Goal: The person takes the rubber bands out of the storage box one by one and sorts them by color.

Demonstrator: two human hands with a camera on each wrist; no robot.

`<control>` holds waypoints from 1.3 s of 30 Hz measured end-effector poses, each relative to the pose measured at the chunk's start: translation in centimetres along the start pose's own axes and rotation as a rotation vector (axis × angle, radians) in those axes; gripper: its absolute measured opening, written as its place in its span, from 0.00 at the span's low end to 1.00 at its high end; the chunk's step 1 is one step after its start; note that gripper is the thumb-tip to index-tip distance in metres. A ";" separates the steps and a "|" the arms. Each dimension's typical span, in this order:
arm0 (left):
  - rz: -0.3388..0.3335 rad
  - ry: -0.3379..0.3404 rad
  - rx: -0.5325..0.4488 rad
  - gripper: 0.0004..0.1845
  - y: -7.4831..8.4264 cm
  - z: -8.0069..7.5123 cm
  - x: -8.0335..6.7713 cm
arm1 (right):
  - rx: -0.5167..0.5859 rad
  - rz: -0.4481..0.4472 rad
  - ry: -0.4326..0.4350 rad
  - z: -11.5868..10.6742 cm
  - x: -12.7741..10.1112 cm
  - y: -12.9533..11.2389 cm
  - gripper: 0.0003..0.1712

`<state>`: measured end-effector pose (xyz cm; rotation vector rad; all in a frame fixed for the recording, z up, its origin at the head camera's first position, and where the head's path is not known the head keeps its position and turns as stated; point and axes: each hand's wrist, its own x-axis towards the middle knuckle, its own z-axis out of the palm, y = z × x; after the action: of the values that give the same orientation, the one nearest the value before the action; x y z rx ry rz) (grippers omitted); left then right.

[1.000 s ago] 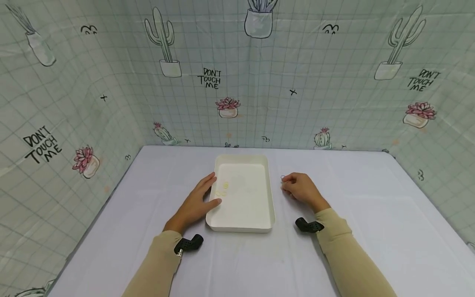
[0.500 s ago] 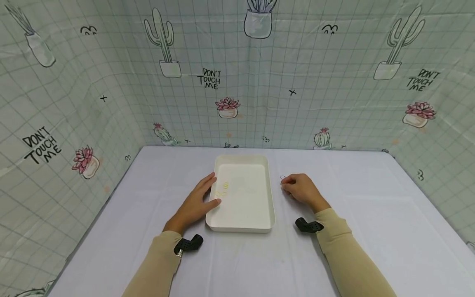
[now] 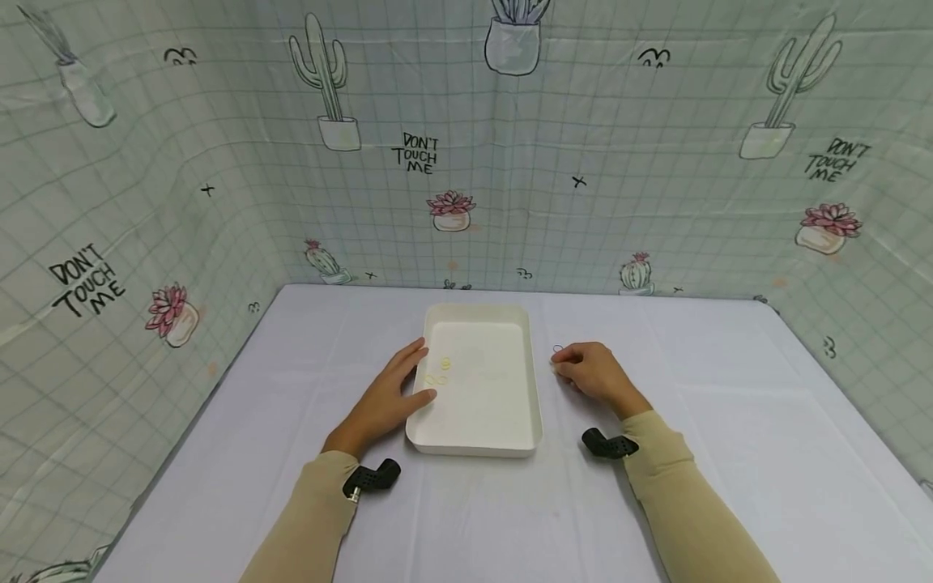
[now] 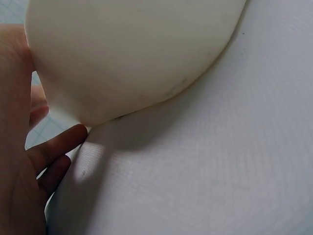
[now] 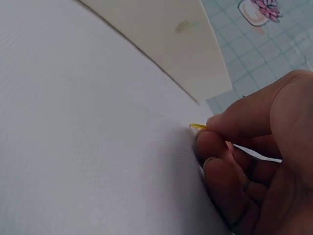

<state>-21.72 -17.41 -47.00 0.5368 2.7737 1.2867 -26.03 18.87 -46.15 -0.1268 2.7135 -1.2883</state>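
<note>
A white rectangular tray (image 3: pixel 530 421) lies on the white table, and several small yellow rubber bands (image 3: pixel 439 372) lie inside near its left wall. My left hand (image 3: pixel 386 397) rests flat against the tray's left rim (image 4: pixel 63 110), fingers straight. To the right of the tray, my right hand (image 3: pixel 592 374) sits on the table with its fingers curled. Its fingertips pinch a thin yellow rubber band (image 5: pixel 197 127) just above the cloth. A small dark band (image 3: pixel 557 350) lies on the table just beyond that hand.
The table (image 3: pixel 729 421) is covered in white cloth. Cactus-print fabric walls (image 3: pixel 452 162) close it in at the back and on both sides. A black camera mount sits on each wrist (image 3: pixel 370 478) (image 3: pixel 608 444).
Both hands and the tray stay where they were; only the head view shifts slightly.
</note>
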 end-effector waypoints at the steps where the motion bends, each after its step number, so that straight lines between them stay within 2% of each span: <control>1: -0.006 0.001 0.000 0.42 0.0 0.0 0.0 | -0.008 -0.004 0.000 0.0 0.0 -0.1 0.11; 12: -0.010 0.007 -0.006 0.42 0.2 -0.2 0.2 | -0.043 -0.013 0.001 -0.3 0.2 -0.5 0.13; 22: -0.020 0.011 -0.007 0.42 0.2 -0.4 0.3 | -0.012 -0.013 0.015 -0.8 0.5 -0.3 0.15; 30: -0.013 0.012 -0.013 0.41 0.1 -0.5 0.2 | 0.162 0.047 0.062 -1.0 0.6 0.3 0.16; 39: -0.015 0.001 0.006 0.41 0.0 -0.1 -0.1 | 0.342 0.107 0.057 -0.9 0.0 0.6 0.18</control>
<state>-21.67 -17.51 -46.95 0.5144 2.7776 1.2768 -26.21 19.98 -46.04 0.0902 2.4577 -1.7184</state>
